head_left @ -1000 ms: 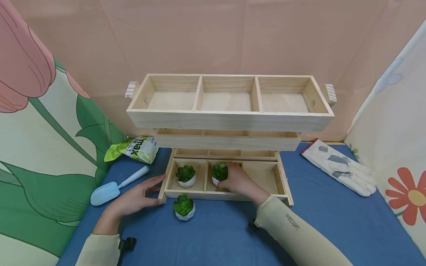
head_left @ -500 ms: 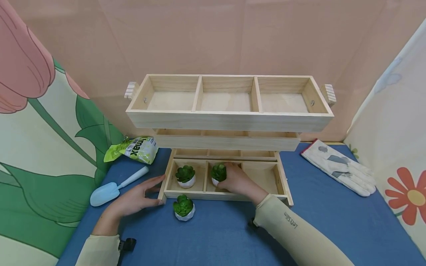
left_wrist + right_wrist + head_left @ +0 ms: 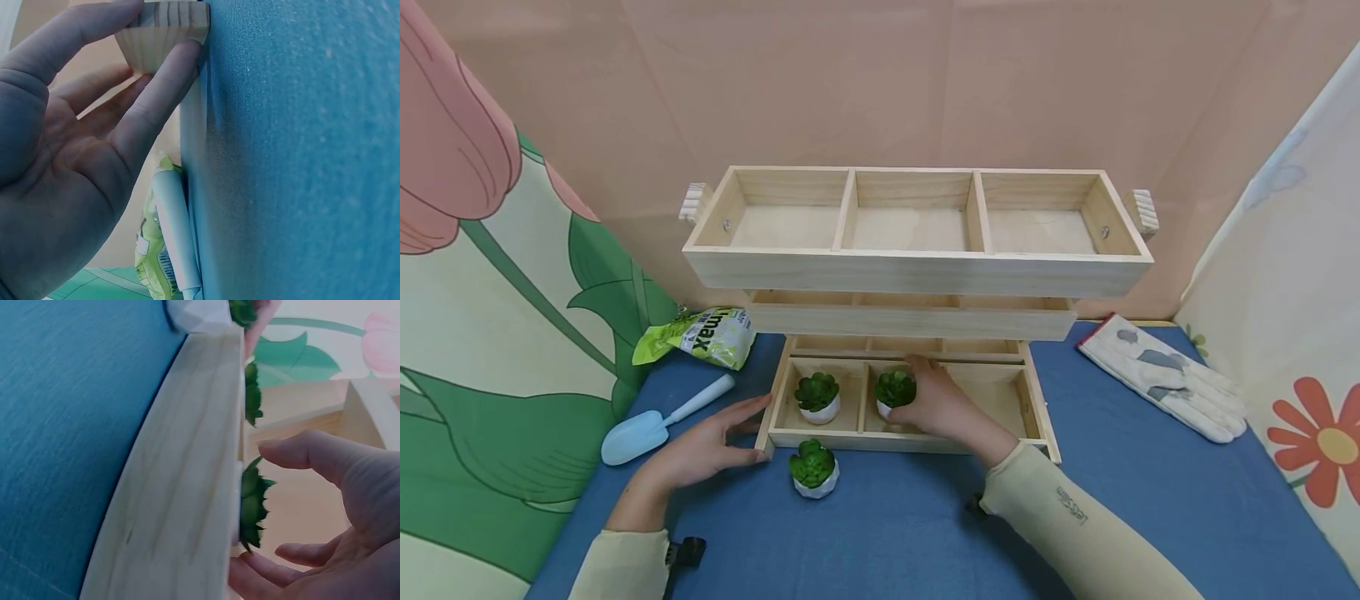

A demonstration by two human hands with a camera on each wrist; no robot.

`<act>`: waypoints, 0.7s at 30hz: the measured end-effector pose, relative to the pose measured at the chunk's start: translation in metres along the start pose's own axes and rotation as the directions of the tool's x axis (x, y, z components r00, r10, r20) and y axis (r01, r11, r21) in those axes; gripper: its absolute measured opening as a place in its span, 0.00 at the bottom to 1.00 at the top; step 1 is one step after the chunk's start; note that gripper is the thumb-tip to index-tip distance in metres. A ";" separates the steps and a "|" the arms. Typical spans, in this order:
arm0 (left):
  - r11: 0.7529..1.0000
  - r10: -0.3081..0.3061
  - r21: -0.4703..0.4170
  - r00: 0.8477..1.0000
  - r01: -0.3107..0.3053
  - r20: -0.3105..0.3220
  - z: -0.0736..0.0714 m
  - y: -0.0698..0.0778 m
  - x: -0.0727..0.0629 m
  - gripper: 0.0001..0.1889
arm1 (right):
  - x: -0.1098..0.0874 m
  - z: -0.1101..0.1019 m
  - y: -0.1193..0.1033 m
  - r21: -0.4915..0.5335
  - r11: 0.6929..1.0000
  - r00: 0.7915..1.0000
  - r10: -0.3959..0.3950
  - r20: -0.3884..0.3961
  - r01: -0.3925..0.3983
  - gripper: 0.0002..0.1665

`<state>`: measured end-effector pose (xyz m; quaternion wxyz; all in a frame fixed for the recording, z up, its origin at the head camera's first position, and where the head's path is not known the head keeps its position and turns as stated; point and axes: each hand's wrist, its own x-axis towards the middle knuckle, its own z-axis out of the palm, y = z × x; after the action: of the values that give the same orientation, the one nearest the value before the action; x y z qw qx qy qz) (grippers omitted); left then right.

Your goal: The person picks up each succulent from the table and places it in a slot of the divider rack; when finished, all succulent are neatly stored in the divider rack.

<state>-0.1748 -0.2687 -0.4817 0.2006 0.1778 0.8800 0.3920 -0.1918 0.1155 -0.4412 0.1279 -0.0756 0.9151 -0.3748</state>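
Note:
In the head view, a wooden tray (image 3: pixel 895 444) with three compartments forms the bottom tier of a planter stand. My right hand (image 3: pixel 943 408) is around a small potted succulent (image 3: pixel 894 390) in the middle compartment; its fingers are spread, thumb and fingertips beside the leaves. The right wrist view shows the thumb and fingers on either side of that plant (image 3: pixel 252 506). A second potted succulent (image 3: pixel 818 397) stands in the left compartment. A third (image 3: pixel 813 468) is on the blue cloth before the tray. My left hand (image 3: pixel 711 446) touches the tray's left end with nearly straight fingers.
Two more wooden tiers rise behind, the upper one (image 3: pixel 917 271) with three compartments. A light blue trowel (image 3: pixel 643 435) and a green and white bag (image 3: pixel 711 337) lie at the left. White and grey gloves (image 3: pixel 1165 379) lie at the right.
My right hand's fingers have spread away from the middle succulent, and the hand has shifted slightly right. The plant stays in its compartment. The left hand has hardly moved.

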 end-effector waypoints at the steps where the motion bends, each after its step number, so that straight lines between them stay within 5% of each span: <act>1: 1.000 0.000 -0.001 1.000 0.000 0.000 0.000 0.000 0.000 0.50 | -0.002 -0.002 -0.001 0.022 1.000 1.000 -0.004 -0.003 0.004 0.59; 21: 1.000 -0.006 0.014 1.000 0.006 0.002 0.000 0.001 0.000 0.50 | -0.037 -0.008 -0.022 0.262 0.952 0.986 -0.138 -0.096 0.159 0.52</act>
<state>-0.1747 -0.2685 -0.4808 0.2016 0.1769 0.8832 0.3848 -0.1574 0.1141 -0.4135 0.0731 -0.1119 0.8517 -0.5067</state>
